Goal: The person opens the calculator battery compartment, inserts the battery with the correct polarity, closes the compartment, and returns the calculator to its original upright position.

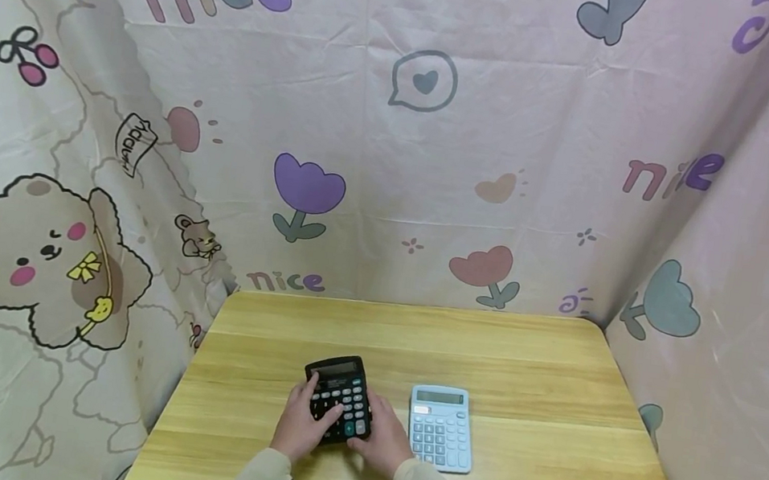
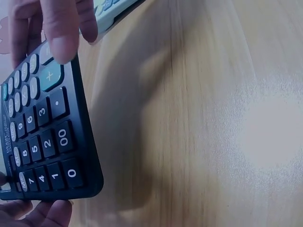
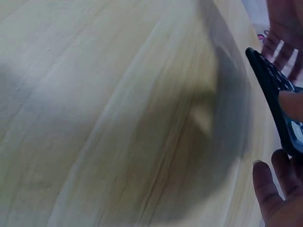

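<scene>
Both hands hold a black calculator [image 1: 345, 385] with its keys facing up. My left hand [image 1: 300, 422] grips its left side, a finger at the edge by the display and the thumb over the keys. On the other side, my right hand [image 1: 388, 437] grips the right edge, its fingers partly hidden behind the body. In the left wrist view the black calculator [image 2: 49, 137] is tilted, raised above the table, its shadow falling on the wood. The right wrist view catches it nearly edge-on. A light blue calculator [image 1: 441, 430] lies face up beside the right hand.
The wooden table [image 1: 542, 374] has its far edge against a printed fabric curtain [image 1: 410, 154]. More printed cloth hangs along the left and right sides. In the left wrist view, a bright glare spot shows on the table surface.
</scene>
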`<state>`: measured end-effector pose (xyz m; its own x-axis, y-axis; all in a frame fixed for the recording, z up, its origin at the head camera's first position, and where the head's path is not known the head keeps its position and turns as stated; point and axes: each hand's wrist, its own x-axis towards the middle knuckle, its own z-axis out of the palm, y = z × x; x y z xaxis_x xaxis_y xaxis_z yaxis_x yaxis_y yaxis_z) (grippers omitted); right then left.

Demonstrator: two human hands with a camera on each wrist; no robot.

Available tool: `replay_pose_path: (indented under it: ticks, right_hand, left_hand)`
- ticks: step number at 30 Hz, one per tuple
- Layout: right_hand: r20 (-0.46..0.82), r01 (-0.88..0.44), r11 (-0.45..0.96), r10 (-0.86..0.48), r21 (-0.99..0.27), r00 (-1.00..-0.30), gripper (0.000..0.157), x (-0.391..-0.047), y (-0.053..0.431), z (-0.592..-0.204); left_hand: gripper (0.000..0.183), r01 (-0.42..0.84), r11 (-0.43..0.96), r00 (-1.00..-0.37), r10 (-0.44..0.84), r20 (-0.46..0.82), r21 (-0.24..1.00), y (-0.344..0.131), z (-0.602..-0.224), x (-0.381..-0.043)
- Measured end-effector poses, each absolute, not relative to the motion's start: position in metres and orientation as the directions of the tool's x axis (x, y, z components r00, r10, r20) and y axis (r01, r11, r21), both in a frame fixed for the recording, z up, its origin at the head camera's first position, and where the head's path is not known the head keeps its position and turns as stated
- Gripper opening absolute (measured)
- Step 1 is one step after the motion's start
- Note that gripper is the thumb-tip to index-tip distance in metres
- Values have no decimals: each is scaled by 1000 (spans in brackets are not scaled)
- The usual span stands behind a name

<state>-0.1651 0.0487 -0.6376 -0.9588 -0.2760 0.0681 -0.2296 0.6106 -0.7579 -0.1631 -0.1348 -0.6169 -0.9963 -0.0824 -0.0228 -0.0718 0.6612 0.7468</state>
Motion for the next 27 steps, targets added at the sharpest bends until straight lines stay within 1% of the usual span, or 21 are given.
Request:
replay_pose_path:
  ticks: [7,13,20,27]
  right_hand:
    - [77,-234,676,-254,-699,-964,101,-164,48,-642]
    - [71,-238,699,-260,-675,-963,106,-164,48,-648]
    - [55,-212,734,-232,-645,-971,104,-163,47,-655]
    - [20,-157,774,-183,-613,-983,105,-163,43,-665]
  left_hand:
    - [81,-90,690,-995,-88,-40,719,-132,-620,-167]
    - [82,-97,712,-995,-79,-58,695,-131,-625,-170]
    - [81,-87,746,-996,-67,-56,660,-129,-637,-177]
    - [81,-95,760,-995,-53,-84,643,-126,-639,-181]
